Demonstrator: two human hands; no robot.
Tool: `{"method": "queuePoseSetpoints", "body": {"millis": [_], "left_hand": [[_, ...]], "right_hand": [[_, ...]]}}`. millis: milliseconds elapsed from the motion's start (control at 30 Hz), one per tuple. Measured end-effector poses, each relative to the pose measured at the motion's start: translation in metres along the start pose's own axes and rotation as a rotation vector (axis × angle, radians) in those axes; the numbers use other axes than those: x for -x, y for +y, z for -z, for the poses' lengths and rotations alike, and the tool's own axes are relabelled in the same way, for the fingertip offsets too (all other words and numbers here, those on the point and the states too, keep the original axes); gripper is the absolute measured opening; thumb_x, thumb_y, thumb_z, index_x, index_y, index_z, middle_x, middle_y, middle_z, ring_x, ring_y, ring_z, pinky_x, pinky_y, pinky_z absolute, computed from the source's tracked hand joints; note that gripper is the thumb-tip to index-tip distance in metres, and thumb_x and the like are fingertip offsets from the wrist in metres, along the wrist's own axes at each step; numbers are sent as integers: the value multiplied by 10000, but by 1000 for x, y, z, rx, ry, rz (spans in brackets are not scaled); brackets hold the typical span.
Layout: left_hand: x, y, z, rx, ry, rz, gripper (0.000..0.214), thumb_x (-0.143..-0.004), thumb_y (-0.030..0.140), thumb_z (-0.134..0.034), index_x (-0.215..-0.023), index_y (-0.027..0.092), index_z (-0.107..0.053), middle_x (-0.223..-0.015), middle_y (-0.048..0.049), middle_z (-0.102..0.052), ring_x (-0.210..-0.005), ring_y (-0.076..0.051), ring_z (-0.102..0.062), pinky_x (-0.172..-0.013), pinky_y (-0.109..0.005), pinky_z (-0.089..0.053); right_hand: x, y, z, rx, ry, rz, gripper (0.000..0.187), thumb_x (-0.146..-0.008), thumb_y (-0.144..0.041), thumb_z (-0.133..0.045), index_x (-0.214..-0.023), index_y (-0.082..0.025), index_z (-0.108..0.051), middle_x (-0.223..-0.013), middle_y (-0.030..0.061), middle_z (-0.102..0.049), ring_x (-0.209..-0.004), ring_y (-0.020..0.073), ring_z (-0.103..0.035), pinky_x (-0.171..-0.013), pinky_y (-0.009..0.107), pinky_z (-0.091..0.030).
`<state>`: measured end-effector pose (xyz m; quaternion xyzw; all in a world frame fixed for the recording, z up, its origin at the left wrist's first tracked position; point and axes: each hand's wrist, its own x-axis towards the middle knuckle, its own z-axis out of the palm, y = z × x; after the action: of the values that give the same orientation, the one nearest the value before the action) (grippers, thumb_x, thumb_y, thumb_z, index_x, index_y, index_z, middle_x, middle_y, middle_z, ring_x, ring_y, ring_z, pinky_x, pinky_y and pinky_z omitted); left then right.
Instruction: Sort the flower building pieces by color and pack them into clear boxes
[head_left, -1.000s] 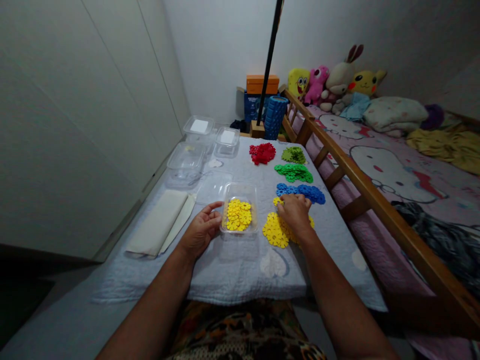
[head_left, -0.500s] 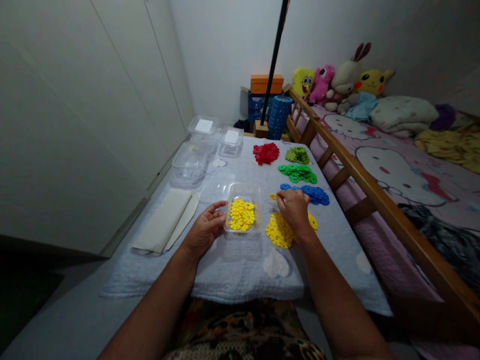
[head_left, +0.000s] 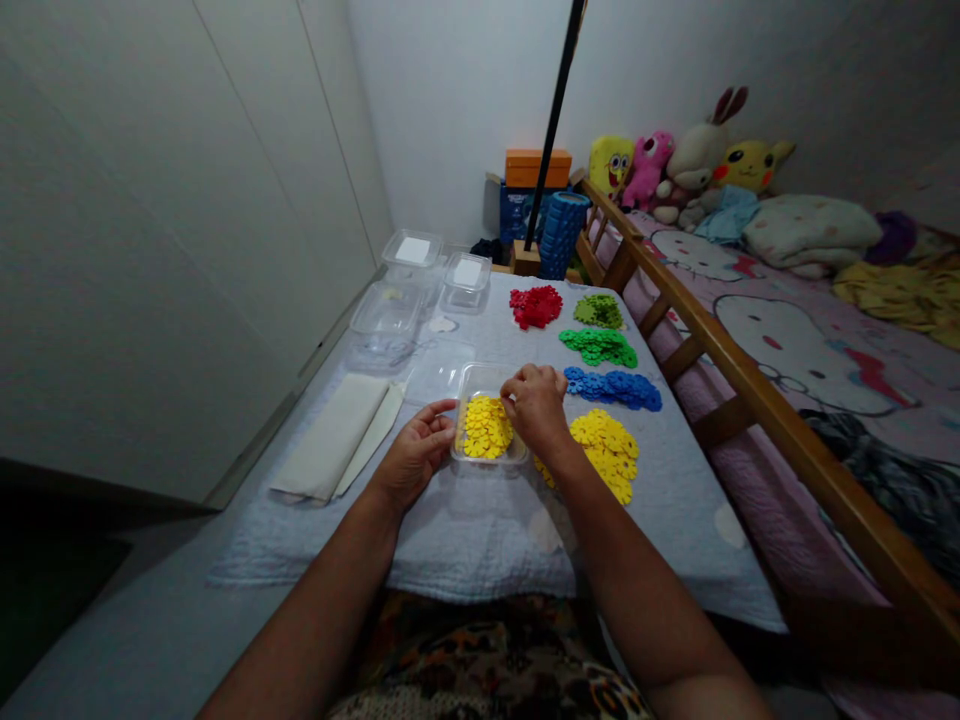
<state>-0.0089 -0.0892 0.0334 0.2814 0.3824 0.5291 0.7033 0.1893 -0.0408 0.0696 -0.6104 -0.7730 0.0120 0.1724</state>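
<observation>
A clear plastic container (head_left: pixel 491 374) sits on the cloth-covered table, with a heap of yellow flower-shaped interlocking discs (head_left: pixel 486 432) inside. My left hand (head_left: pixel 421 440) grips its left wall, fingers and thumb curled against the side. Over the container's right edge, my right hand (head_left: pixel 538 408) is closed in a pinch on a yellow disc, mostly covered by the fingertips. Beneath and right of my right forearm lies a loose pile of yellow discs (head_left: pixel 606 448), partly hidden by the arm.
Blue discs (head_left: pixel 615 388), green discs (head_left: pixel 598 347), olive-green discs (head_left: pixel 598 310) and red discs (head_left: pixel 535 306) lie in separate piles. Several clear containers (head_left: pixel 386 312) stand at the far left. A folded beige cloth (head_left: pixel 330 435) lies nearer. A wooden bed rail (head_left: pixel 709 355) borders the right side.
My right hand has moved left from beside the blue pile to over the container, carrying a yellow disc. My left hand stays at the container's side. The view has shifted slightly.
</observation>
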Motion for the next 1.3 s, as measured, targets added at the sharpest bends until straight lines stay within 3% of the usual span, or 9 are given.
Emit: {"method": "queuePoseSetpoints", "body": {"millis": [233, 433, 533, 633, 767, 933, 1133, 1300], "left_hand": [[0, -2, 2, -17, -15, -10, 576, -626, 201, -883, -1157, 175, -662, -722, 53, -575, -624, -72, -577, -627, -180, -487], [0, -2, 1, -28, -1, -23, 563, -616, 206, -886, -1136, 172, -673, -725, 48, -584, -632, -76, -582, -632, -181, -488], [1, -1, 0, -34, 26, -28, 547, -623, 216, -880, -1128, 172, -676, -738, 43, -594, -638, -83, -586, -630, -192, -489], [1, -2, -2, -46, 56, -34, 538, -635, 238, -868, -1131, 180, -668, -750, 38, -603, -633, -90, -584, -618, -202, -483], [1, -4, -7, -110, 121, -94, 512, -642, 277, -851, -1111, 182, -668, -773, 32, -596, -620, -84, -542, -583, -190, -441], [-5, 9, -17, -337, 309, -257, 445, -639, 252, -839, -1062, 199, -713, -933, -12, -610, -734, -123, -544, -656, -228, -454], [-30, 27, -28, -469, 326, -382, 365, -683, 231, -802, -1036, 199, -715, -1019, -38, -633, -791, -150, -528, -740, -263, -439], [-54, 13, -23, -493, 321, -435, 376, -691, 232, -789, -1054, 192, -700, -1021, -39, -628, -754, -137, -520, -714, -251, -434]], "right_hand": [[5, 11, 13, -133, -18, -38, 160, -928, -267, -648, -942, -272, -808, -1159, 67, -676, -1140, 269, -483, -995, 427, -316], [26, 66, 31, -132, 53, -272, 220, -919, -244, -595, -1015, -237, -793, -1172, 89, -679, -1143, 283, -525, -959, 398, -356], [44, 94, 31, -39, 11, -376, 247, -885, -272, -621, -1064, -244, -789, -1225, 97, -665, -1169, 315, -508, -957, 421, -353], [61, 108, 26, 24, -52, -382, 295, -820, -304, -685, -1097, -267, -780, -1261, 85, -647, -1168, 321, -498, -953, 424, -351], [72, 111, 19, 42, -99, -345, 300, -779, -307, -710, -1069, -285, -780, -1246, 76, -650, -1147, 313, -491, -945, 417, -350], [71, 107, 16, -5, -42, -324, 286, -807, -280, -671, -1070, -290, -783, -1234, 75, -654, -1152, 304, -487, -980, 417, -336], [63, 98, 20, -89, -40, -396, 255, -864, -257, -612, -1032, -262, -804, -1160, 85, -689, -1146, 295, -525, -984, 416, -349], [62, 97, 26, -246, -6, -345, 239, -891, -238, -553, -934, -220, -787, -1059, 77, -737, -1066, 254, -596, -996, 395, -375]]}}
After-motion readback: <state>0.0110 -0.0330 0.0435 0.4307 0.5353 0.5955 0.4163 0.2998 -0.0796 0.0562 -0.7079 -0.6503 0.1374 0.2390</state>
